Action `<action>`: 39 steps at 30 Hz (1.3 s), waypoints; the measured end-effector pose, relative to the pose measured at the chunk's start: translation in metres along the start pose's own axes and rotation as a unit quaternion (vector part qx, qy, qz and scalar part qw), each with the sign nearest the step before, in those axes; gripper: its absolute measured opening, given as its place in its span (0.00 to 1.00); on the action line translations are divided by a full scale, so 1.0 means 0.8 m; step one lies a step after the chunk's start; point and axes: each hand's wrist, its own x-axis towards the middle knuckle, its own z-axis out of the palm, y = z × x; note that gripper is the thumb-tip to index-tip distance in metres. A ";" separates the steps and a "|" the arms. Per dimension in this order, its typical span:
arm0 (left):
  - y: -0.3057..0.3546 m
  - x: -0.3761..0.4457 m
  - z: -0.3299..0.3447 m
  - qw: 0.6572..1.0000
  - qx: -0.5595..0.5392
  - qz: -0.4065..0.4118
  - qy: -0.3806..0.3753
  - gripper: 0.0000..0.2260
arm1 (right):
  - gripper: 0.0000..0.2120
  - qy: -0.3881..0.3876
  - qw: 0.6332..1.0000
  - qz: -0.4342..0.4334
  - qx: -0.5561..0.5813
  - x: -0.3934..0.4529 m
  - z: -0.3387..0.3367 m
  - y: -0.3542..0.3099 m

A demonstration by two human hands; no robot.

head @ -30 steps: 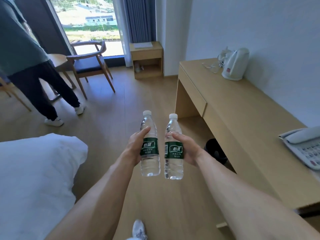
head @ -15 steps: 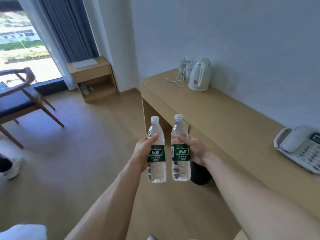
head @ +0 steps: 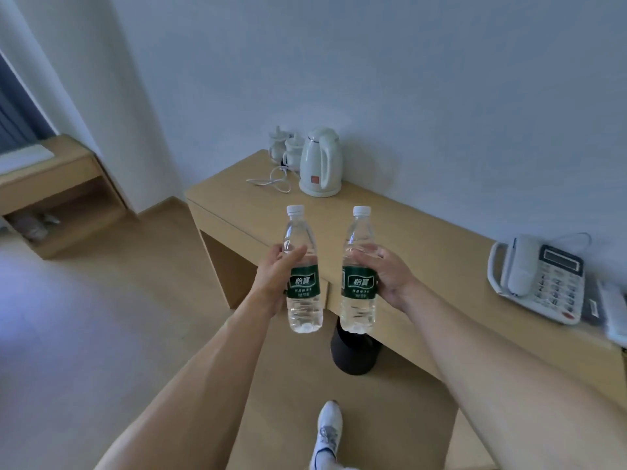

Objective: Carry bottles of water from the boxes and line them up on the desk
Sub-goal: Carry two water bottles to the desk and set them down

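I hold two clear water bottles with green labels and white caps, both upright in the air in front of the desk. My left hand (head: 273, 278) grips the left bottle (head: 303, 271) around its middle. My right hand (head: 390, 276) grips the right bottle (head: 359, 271) the same way. The two bottles are a small gap apart. The light wooden desk (head: 437, 252) runs along the wall just beyond them, and its front edge lies behind the bottles. No boxes are in view.
A white kettle (head: 320, 162) with its cord and two white cups (head: 286, 149) stands at the desk's far left end. A white telephone (head: 539, 278) sits at the right. A dark bin (head: 356, 354) stands under the desk. A low wooden shelf (head: 57, 195) is at left.
My view has swung right, away from the window, chair and another person, and now faces the desk. I have stepped closer, and the bottles have drawn a little farther apart.
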 end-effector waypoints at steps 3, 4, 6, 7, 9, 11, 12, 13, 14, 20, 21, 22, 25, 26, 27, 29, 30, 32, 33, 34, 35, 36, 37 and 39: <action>0.017 0.051 0.024 0.999 0.021 0.008 -0.031 0.16 | 0.33 0.020 1.000 -0.011 0.006 0.037 -0.016 -0.018; 0.022 0.068 0.033 0.999 0.032 0.013 -0.042 0.16 | 0.33 0.027 0.999 -0.016 0.004 0.052 -0.022 -0.024; 0.032 0.103 0.051 0.997 0.051 0.024 -0.062 0.16 | 0.33 0.044 0.999 -0.026 -0.001 0.080 -0.034 -0.038; 0.036 0.122 0.061 0.995 0.061 0.027 -0.070 0.16 | 0.33 0.053 0.998 -0.028 -0.007 0.095 -0.041 -0.046; 0.042 0.158 0.080 0.993 0.082 0.024 -0.086 0.16 | 0.33 0.071 0.996 -0.034 -0.032 0.122 -0.055 -0.063; 0.050 0.194 0.100 0.990 0.099 0.023 -0.102 0.17 | 0.31 0.088 0.994 -0.049 -0.047 0.150 -0.074 -0.077; 0.054 0.211 0.111 0.987 0.107 0.027 -0.114 0.19 | 0.29 0.096 0.992 -0.056 -0.051 0.164 -0.084 -0.084; 0.059 0.227 0.121 0.984 0.119 0.033 -0.128 0.22 | 0.28 0.104 0.991 -0.060 -0.055 0.175 -0.094 -0.090; 0.062 0.243 0.129 0.980 0.136 0.038 -0.142 0.25 | 0.28 0.113 0.990 -0.062 -0.058 0.185 -0.103 -0.096; 0.075 0.328 0.162 0.944 0.251 0.049 -0.210 0.21 | 0.29 0.154 0.979 -0.068 -0.113 0.231 -0.145 -0.118; 0.079 0.340 0.167 0.934 0.274 0.059 -0.221 0.21 | 0.28 0.159 0.977 -0.067 -0.126 0.238 -0.149 -0.121; 0.083 0.352 0.172 0.923 0.298 0.069 -0.231 0.21 | 0.28 0.165 0.974 -0.066 -0.137 0.245 -0.152 -0.125; 0.091 0.389 0.190 0.894 0.357 0.092 -0.256 0.22 | 0.29 0.194 0.960 -0.067 -0.193 0.267 -0.160 -0.134; 0.093 0.401 0.197 0.887 0.367 0.097 -0.263 0.22 | 0.30 0.205 0.952 -0.068 -0.216 0.274 -0.161 -0.137; 0.095 0.413 0.204 0.881 0.375 0.104 -0.269 0.23 | 0.31 0.217 0.944 -0.070 -0.237 0.282 -0.163 -0.140; 0.100 0.435 0.218 0.863 0.400 0.126 -0.281 0.23 | 0.33 0.243 0.930 -0.072 -0.268 0.295 -0.164 -0.147; 0.103 0.446 0.225 0.853 0.414 0.138 -0.287 0.23 | 0.33 0.253 0.923 -0.073 -0.281 0.300 -0.165 -0.150; 0.108 0.465 0.237 0.839 0.430 0.153 -0.297 0.25 | 0.33 0.267 0.911 -0.075 -0.305 0.312 -0.166 -0.157; 0.110 0.475 0.242 0.834 0.435 0.158 -0.300 0.25 | 0.33 0.274 0.906 -0.076 -0.313 0.318 -0.166 -0.160; 0.111 0.484 0.247 0.828 0.444 0.166 -0.300 0.25 | 0.32 0.282 0.902 -0.078 -0.318 0.324 -0.167 -0.162; 0.113 0.492 0.251 0.820 0.455 0.176 -0.299 0.25 | 0.32 0.289 0.898 -0.080 -0.323 0.330 -0.166 -0.165; 0.114 0.500 0.254 0.813 0.465 0.183 -0.298 0.25 | 0.31 0.295 0.894 -0.080 -0.328 0.336 -0.166 -0.167; 0.115 0.508 0.256 0.809 0.470 0.186 -0.300 0.25 | 0.31 0.299 0.890 -0.079 -0.335 0.342 -0.165 -0.169; 0.117 0.522 0.260 0.808 0.470 0.181 -0.306 0.24 | 0.30 0.304 0.885 -0.079 -0.344 0.352 -0.164 -0.170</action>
